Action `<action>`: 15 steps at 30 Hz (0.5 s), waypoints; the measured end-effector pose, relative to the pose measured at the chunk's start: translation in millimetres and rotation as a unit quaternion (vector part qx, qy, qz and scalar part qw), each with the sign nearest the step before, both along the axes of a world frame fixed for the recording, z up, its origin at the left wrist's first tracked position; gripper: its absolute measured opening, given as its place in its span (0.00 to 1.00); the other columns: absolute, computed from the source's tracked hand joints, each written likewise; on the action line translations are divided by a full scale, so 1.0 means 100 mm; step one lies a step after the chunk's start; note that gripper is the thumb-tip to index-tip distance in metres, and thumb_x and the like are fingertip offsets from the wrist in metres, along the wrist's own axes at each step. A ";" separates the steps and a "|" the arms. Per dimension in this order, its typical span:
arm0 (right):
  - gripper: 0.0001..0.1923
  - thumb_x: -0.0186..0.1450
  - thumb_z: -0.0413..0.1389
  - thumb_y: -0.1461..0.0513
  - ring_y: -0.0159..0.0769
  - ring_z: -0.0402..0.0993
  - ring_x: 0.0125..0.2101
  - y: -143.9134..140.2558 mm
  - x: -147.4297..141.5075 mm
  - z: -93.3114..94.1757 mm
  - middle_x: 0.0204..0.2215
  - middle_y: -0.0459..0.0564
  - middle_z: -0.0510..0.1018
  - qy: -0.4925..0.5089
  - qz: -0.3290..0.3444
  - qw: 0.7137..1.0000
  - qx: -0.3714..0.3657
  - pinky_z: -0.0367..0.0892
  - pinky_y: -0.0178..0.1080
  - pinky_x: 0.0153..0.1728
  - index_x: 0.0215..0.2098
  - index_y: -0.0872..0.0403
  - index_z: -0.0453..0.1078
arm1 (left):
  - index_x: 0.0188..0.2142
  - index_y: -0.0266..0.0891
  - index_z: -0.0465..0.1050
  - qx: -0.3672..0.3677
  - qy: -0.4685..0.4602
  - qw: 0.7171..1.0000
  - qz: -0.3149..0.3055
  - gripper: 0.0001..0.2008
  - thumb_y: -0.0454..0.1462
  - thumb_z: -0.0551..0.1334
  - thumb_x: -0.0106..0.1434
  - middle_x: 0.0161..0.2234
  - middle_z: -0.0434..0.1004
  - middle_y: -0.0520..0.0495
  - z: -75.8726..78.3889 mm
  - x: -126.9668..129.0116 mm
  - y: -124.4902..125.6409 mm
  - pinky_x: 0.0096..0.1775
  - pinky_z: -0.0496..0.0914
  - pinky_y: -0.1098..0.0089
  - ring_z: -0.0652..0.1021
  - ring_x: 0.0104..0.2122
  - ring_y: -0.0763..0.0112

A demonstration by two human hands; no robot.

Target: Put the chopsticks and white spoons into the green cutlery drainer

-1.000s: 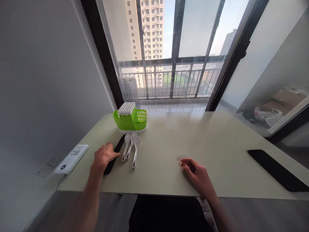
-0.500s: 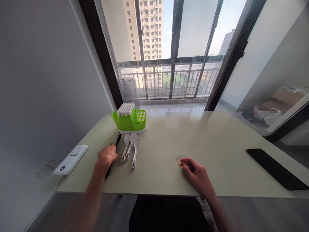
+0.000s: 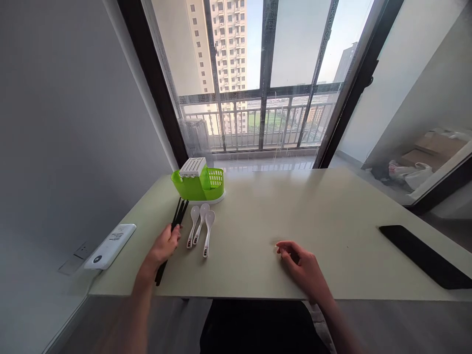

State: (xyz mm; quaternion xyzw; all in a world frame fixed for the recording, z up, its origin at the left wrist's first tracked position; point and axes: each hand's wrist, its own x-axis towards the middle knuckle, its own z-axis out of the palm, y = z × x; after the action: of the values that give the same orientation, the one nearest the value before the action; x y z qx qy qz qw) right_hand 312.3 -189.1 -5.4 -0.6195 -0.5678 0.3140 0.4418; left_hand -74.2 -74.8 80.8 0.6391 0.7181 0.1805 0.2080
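My left hand is closed around a bunch of black chopsticks, thumb along the near side, gripping them about the middle. They slant away from me: the far ends fan out a little just beside the base of the green caddy, and the near ends poke out below my palm, close to the front edge of the surface. I can't tell whether they touch the surface or are slightly raised.

Just right of the chopsticks lie three white spoons, bowls pointing away from me, handles towards me. The left two are close together; the third sits a little apart. The caddy stands upright behind them, with a white slotted top on its left part and a white base.

My right hand rests well apart from all these, fingers loosely curled, gripping nothing that I can see. Far left, near the wall, is a white block with a cable; far right lies a black pad.
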 end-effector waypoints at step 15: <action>0.16 0.68 0.52 0.54 0.43 0.81 0.38 0.01 0.01 0.00 0.39 0.51 0.85 0.003 0.003 1.000 0.020 0.73 0.40 0.39 0.46 0.51 0.77 | 0.56 0.32 0.69 0.000 0.183 0.960 -0.212 0.19 0.30 0.52 0.68 0.45 0.80 0.30 -0.23 1.81 -0.28 0.46 0.74 0.62 0.83 0.45 0.53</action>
State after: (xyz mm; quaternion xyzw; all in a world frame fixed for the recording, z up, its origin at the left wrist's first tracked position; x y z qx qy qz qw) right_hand 312.8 -188.1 -5.8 -0.6083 -0.5740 0.3060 0.4549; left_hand 107.0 -102.5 57.5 0.7988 0.5918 0.0126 0.1069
